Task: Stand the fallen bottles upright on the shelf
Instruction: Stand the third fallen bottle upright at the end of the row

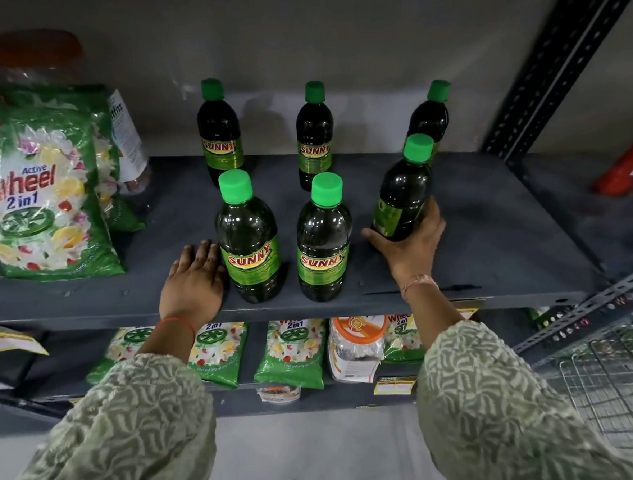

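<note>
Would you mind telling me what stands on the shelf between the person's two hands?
In the head view, two upright Sunny bottles stand between the left hand and right hand: the front-left bottle, touching the left hand, and the front-middle bottle.

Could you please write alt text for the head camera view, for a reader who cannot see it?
The right hand grips a tilted dark bottle on a grey shelf; five others stand upright. The left hand rests flat beside one.

Sleeves (pixel 133 421) – pale green, white leaf print; thread bands (pixel 174 322) on both wrists.
</note>
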A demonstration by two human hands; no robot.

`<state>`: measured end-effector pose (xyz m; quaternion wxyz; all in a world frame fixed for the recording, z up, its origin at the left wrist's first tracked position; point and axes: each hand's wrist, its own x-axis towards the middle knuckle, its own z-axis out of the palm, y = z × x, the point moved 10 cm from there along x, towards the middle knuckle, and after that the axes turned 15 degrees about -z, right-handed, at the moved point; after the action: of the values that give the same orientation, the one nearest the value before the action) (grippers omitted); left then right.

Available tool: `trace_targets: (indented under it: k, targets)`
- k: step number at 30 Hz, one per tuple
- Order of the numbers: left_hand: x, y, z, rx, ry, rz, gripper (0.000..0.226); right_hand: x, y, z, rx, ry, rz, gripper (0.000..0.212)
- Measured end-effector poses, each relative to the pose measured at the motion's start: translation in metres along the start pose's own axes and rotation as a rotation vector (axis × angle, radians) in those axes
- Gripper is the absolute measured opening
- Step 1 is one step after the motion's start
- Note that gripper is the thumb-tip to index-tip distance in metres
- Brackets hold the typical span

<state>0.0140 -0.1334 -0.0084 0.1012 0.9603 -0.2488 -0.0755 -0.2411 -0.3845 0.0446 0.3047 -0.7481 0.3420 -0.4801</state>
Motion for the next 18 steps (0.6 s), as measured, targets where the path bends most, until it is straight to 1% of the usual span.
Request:
trace_targets:
  k: [2, 4, 6, 8, 9, 11, 12, 13, 15, 17, 18]
  targets:
    - [0.000, 0.001, 0.000, 0.002, -0.003, -0.002, 0.052, 0.002, 0.002, 0.002, -0.009, -0.011, -0.004, 0.094]
    - [0.000, 0.000, 0.000, 0.008, 0.001, 0.004, 0.052, 0.001, 0.006, 0.003, 0.087, -0.035, 0.037, 0.080]
    - [0.001, 0.000, 0.001, 0.012, 0.000, 0.009, 0.053, -0.002, 0.012, 0.004, 0.158, -0.097, 0.078, 0.074]
    - [0.001, -0.001, 0.002, 0.013, -0.004, 0.008, 0.052, -0.004, 0.017, 0.008, 0.195, -0.165, 0.115, 0.076]
    - [0.000, -0.001, 0.002, 0.013, -0.006, 0.008, 0.052, -0.004, 0.017, 0.010, 0.192, -0.180, 0.114, 0.081]
    - [0.000, 0.000, 0.001, 0.010, -0.003, 0.009, 0.052, -0.001, 0.013, 0.008, 0.091, -0.161, 0.077, 0.097]
    - [0.000, 0.001, 0.001, 0.012, -0.004, 0.010, 0.052, -0.001, 0.009, 0.007, 0.033, -0.153, 0.062, 0.100]
    - [0.000, 0.001, 0.002, 0.015, -0.007, 0.011, 0.052, -0.002, 0.008, 0.007, 0.026, -0.154, 0.060, 0.097]
    - [0.000, 0.001, 0.002, 0.014, -0.011, 0.011, 0.052, -0.003, 0.013, 0.010, 0.101, -0.182, 0.099, 0.084]
    - [0.001, 0.000, 0.003, 0.013, -0.011, 0.008, 0.052, -0.003, 0.018, 0.012, 0.154, -0.252, 0.145, 0.071]
    - [0.001, 0.000, 0.002, 0.013, -0.010, 0.008, 0.052, -0.001, 0.020, 0.014, 0.174, -0.308, 0.160, 0.068]
